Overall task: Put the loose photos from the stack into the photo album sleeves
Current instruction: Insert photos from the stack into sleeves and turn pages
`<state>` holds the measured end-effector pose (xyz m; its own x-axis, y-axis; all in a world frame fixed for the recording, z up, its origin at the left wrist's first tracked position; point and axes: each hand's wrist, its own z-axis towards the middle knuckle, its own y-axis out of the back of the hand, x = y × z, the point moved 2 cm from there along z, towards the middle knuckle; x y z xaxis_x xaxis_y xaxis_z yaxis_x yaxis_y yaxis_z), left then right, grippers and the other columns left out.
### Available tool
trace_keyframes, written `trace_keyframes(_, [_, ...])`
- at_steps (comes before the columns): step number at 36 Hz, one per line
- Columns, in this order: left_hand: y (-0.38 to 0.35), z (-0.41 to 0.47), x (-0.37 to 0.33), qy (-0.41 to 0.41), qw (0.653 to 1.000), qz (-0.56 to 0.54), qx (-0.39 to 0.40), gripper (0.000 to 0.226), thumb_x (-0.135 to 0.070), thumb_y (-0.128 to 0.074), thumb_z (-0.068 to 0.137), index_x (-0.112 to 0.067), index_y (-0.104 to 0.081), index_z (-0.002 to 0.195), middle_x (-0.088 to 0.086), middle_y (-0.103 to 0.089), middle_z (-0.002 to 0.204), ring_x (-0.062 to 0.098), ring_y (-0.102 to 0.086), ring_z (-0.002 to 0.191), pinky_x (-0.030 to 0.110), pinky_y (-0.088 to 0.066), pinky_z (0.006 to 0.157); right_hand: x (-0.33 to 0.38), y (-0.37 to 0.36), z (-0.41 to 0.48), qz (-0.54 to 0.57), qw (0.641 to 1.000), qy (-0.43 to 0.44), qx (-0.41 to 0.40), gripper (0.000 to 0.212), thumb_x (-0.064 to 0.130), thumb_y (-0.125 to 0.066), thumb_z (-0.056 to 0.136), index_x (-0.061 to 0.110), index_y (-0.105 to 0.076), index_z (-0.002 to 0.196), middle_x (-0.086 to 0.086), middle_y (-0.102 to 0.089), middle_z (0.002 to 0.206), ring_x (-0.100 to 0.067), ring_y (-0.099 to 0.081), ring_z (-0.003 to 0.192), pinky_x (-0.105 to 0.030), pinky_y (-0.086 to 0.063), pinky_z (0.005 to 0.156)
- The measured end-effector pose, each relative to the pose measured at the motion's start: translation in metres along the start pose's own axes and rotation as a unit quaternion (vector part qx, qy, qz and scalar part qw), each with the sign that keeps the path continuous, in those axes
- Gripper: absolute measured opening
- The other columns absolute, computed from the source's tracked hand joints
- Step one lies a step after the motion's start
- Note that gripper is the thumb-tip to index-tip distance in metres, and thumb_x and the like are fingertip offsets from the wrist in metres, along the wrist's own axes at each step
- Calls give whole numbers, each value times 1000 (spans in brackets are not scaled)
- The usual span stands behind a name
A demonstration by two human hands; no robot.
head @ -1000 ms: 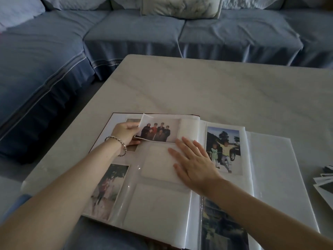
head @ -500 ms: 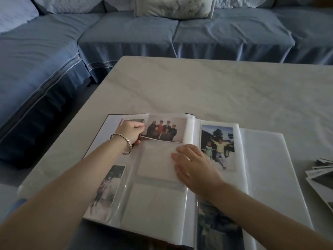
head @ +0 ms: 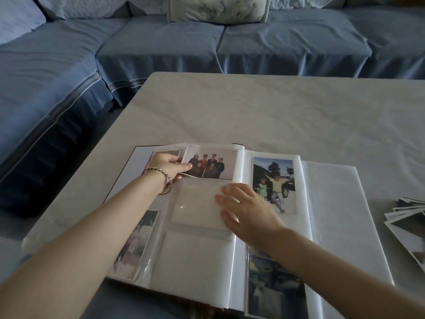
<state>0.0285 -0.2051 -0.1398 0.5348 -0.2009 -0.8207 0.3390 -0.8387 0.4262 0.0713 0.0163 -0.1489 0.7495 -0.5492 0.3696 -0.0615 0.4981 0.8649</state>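
While the left hand pinches the group photo by its left edge at the album's far sleeve | right hand flat, fingers straight, pressing the empty sleeve just nearer | risk: near-left corner buckles if pushed askew | loose stack at right, cut off by the frame; photo's depth in the sleeve unclear

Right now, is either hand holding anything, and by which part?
The left hand pinches the group photo by its left edge. The right hand holds nothing; its fingers press on an empty album sleeve.
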Motion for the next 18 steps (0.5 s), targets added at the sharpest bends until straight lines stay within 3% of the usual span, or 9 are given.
trace_keyframes(3, [3, -4, 1, 26, 999, -38, -14, 32, -6, -80, 70, -13, -60, 94, 3, -61, 70, 7, -51, 34, 14, -44, 36, -1, 0, -1, 7, 1000, 2, -3, 31, 14, -74, 76, 6, -70, 106, -11, -66, 109, -31, -60, 107, -44, -57, 70])
trace_keyframes(6, [6, -3, 0, 2, 1000, 9, -24, 22, -9, -80, 72, -8, -63, 88, -2, -63, 54, 6, -51, 38, 11, -43, 38, -1, 0, -2, 16, 1000, 1, 11, 30, 14, -72, 78, 7, -69, 108, -12, -65, 114, -31, -58, 112, -47, -56, 76])
trace_keyframes(10, [9, -3, -4, 14, 1000, 3, -27, 15, -12, -78, 75, -4, -65, 80, 6, -62, 65, 11, -50, 48, 15, -48, 43, -7, -3, -7, 51, 996, -20, 66, 36, 23, -54, 92, 12, -58, 127, -7, -48, 140, -24, -36, 135, -44, -38, 103])
trace_keyframes(14, [11, -2, -8, 28, 999, -9, -36, 22, -12, -79, 74, -9, -58, 68, 5, -59, 64, 13, -50, 53, 24, -50, 58, -9, -3, -9, 62, 995, -27, 79, 39, 23, -50, 95, 13, -52, 132, -6, -41, 145, -21, -29, 139, -41, -32, 108])
trace_keyframes(18, [14, -2, -8, 26, 999, 15, -41, 23, -18, -80, 73, -11, -59, 66, 3, -59, 63, 14, -49, 53, 21, -44, 53, -9, -3, -9, 76, 990, -50, 112, 41, 27, -45, 97, 18, -46, 137, 1, -32, 151, -12, -17, 143, -39, -31, 112])
